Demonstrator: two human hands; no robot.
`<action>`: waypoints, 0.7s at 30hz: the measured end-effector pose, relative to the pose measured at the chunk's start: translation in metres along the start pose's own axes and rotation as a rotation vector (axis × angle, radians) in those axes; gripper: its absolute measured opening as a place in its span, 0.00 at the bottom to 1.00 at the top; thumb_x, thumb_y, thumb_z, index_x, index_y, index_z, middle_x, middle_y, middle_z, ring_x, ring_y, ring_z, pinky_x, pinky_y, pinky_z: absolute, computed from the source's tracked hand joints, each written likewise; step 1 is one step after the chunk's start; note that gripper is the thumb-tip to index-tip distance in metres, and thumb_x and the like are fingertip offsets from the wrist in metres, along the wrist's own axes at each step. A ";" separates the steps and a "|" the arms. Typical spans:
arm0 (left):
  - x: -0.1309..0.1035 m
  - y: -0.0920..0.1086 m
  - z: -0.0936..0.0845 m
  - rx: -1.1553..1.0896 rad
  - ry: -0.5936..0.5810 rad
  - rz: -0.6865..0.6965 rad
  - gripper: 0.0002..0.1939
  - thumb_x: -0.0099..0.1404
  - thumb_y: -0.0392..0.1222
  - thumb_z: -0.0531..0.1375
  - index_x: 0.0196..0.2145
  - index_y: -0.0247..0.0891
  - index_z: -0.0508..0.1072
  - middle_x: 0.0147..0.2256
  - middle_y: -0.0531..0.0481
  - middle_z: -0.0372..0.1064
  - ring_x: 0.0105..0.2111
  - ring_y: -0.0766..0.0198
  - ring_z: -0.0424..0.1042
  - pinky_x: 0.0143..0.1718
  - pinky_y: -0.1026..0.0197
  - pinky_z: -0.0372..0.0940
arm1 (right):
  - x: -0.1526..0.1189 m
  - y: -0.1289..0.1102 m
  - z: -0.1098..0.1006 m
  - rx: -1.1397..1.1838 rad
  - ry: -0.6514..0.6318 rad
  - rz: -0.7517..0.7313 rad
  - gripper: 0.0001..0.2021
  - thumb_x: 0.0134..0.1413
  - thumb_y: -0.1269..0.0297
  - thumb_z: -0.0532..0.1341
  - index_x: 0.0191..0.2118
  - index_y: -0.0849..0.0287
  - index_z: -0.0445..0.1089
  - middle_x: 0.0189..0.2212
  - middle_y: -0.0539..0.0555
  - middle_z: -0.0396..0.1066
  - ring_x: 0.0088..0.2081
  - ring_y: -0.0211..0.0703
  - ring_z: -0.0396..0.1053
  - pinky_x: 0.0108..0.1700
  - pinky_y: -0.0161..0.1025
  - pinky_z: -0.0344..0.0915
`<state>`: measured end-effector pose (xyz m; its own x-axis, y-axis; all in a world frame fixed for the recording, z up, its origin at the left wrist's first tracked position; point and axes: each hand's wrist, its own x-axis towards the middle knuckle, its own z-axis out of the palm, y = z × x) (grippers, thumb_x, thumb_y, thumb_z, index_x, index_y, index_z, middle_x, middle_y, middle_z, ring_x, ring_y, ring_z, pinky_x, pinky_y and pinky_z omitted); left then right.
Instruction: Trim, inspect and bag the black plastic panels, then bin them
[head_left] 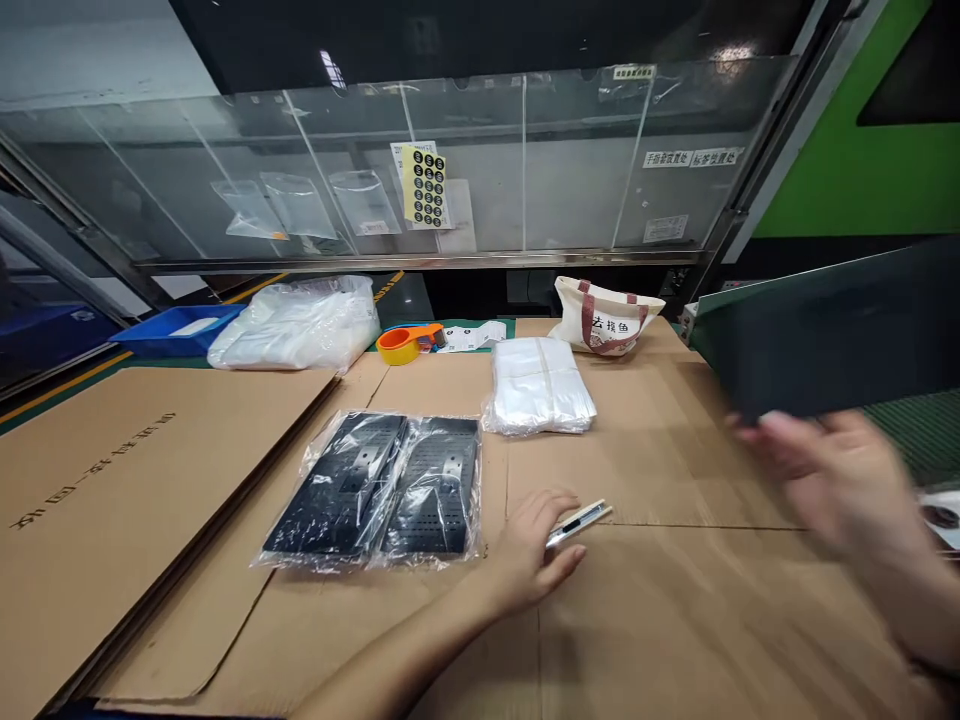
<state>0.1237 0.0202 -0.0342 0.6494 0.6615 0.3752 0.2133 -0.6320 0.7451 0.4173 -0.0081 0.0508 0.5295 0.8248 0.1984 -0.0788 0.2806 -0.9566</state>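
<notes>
My left hand rests low over the cardboard-covered table, its fingers and thumb on either side of a utility knife with a pale handle. The knife's rear part is hidden under the palm. At the right, my right hand, smeared by motion, grips the lower edge of a dark flat panel raised above the table. Left of my left hand lie two black perforated panels in clear plastic bags, side by side. A banded stack of clear plastic bags sits just beyond it.
Large cardboard sheets are stacked at the left. Along the back are a blue tray, a bulky plastic-wrapped bundle, an orange tape dispenser and a canvas bag. A clear pocketed panel hangs above the table.
</notes>
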 end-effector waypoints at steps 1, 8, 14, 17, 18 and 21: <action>0.004 0.002 -0.001 -0.110 -0.006 -0.049 0.22 0.67 0.49 0.56 0.55 0.38 0.64 0.53 0.38 0.67 0.53 0.52 0.65 0.56 0.46 0.61 | -0.016 0.012 0.013 0.030 -0.012 0.100 0.14 0.39 0.60 0.74 0.32 0.56 0.73 0.29 0.50 0.73 0.30 0.41 0.73 0.34 0.39 0.74; 0.018 -0.007 0.004 -0.901 0.315 -0.339 0.32 0.56 0.53 0.67 0.54 0.36 0.66 0.51 0.39 0.71 0.52 0.52 0.70 0.54 0.50 0.62 | -0.098 0.089 0.102 0.217 -0.342 0.570 0.19 0.32 0.59 0.76 0.34 0.56 0.74 0.31 0.51 0.79 0.29 0.42 0.76 0.35 0.40 0.75; 0.017 -0.009 -0.016 -1.095 0.526 -0.438 0.23 0.52 0.47 0.70 0.42 0.33 0.74 0.39 0.45 0.77 0.42 0.56 0.75 0.46 0.56 0.69 | -0.057 0.122 0.083 -0.105 -0.361 0.316 0.11 0.33 0.58 0.74 0.21 0.57 0.75 0.20 0.52 0.76 0.25 0.47 0.73 0.30 0.40 0.72; 0.015 -0.010 -0.021 -1.147 0.474 -0.485 0.20 0.53 0.48 0.70 0.39 0.34 0.73 0.31 0.49 0.75 0.27 0.63 0.74 0.28 0.62 0.71 | -0.030 0.132 0.059 -0.060 -0.166 0.259 0.14 0.33 0.50 0.72 0.23 0.53 0.75 0.22 0.50 0.76 0.29 0.49 0.75 0.33 0.42 0.73; 0.014 -0.012 -0.020 -1.162 0.433 -0.509 0.19 0.54 0.49 0.70 0.38 0.34 0.72 0.29 0.51 0.74 0.23 0.65 0.72 0.22 0.64 0.70 | -0.024 0.132 0.052 -0.033 -0.134 0.259 0.15 0.35 0.46 0.70 0.26 0.51 0.76 0.25 0.50 0.78 0.32 0.50 0.76 0.36 0.44 0.74; 0.011 -0.016 -0.014 -1.170 0.359 -0.533 0.19 0.55 0.52 0.68 0.35 0.34 0.71 0.25 0.53 0.71 0.16 0.67 0.69 0.13 0.66 0.66 | -0.017 0.127 0.038 0.081 -0.102 0.336 0.21 0.43 0.37 0.64 0.34 0.48 0.77 0.35 0.51 0.80 0.40 0.51 0.77 0.44 0.47 0.74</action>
<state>0.1171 0.0439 -0.0340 0.4172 0.9010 -0.1191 -0.4857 0.3318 0.8087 0.3660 0.0324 -0.0655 0.3756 0.9213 -0.1004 -0.3027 0.0196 -0.9529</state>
